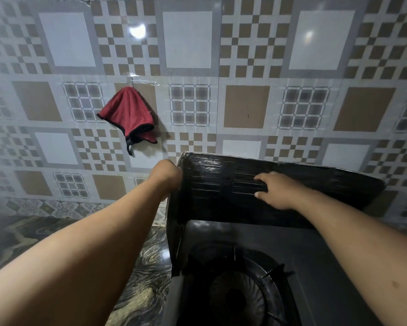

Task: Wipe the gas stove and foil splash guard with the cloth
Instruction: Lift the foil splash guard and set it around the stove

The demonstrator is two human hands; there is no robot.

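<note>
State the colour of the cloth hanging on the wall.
The cloth is red with a black edge, seen clearly in the head view.

A glossy tiled wall (245, 67) filled most of the view, patterned in white squares, tan squares and small brown-and-white checks, with grey lattice panels between them. Two bright spots of reflected light (138, 31) sat on the upper tiles, and a strip of clear tape (143, 81) was stuck to the wall left of centre. Below, at the lower left, a dark marbled worktop (148, 267) with swirling pale veins met the wall along a band of ornate border tiles (45, 207).
</note>
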